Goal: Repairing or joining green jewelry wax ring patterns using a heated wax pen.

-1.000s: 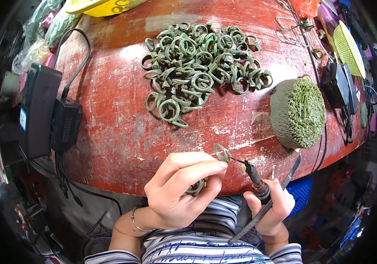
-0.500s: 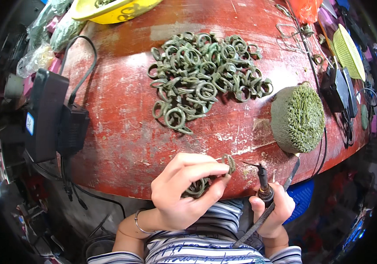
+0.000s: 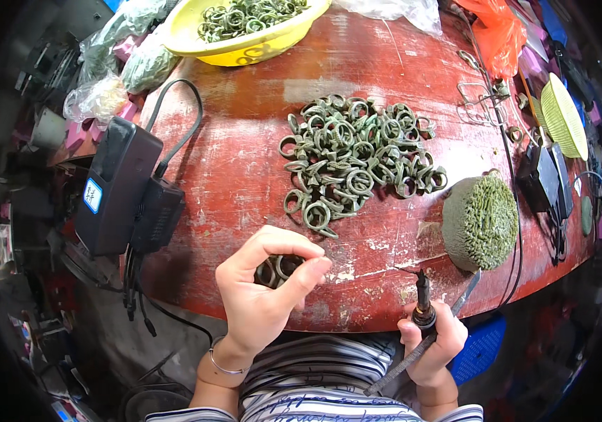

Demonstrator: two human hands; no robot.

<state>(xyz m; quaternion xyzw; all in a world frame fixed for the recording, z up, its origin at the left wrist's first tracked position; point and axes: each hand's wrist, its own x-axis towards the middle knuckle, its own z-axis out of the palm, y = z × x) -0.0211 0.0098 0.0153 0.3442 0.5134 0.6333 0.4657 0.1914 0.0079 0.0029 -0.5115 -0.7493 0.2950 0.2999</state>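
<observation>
My left hand (image 3: 250, 302) is curled above the table's near edge, its thumb and forefinger tips pressed together. Several green-grey rings (image 3: 287, 264) lie in the hollow of its fingers. At the right, my right hand (image 3: 443, 341) grips a dark pen-like tool (image 3: 423, 304) with a thin bent tip pointing up and left. A long narrow file (image 3: 403, 367) also passes through that hand, its flat blade reaching up beside the round block. Beyond my hands, a heap of similar green-grey rings (image 3: 357, 151) is spread on the red table (image 3: 245, 190).
A round green block (image 3: 480, 221) with a ridged face stands at the right. Black power adapters (image 3: 122, 186) with cables sit at the left, another adapter (image 3: 543, 176) at the right edge. At the back is a yellow basin (image 3: 245, 49) of rings; a light-green basket (image 3: 562, 116) leans far right.
The ring pinched at my left fingertips no longer shows there. My left hand has shifted left, away from the pen-like tool. The whole view has shifted, showing more of the yellow basin.
</observation>
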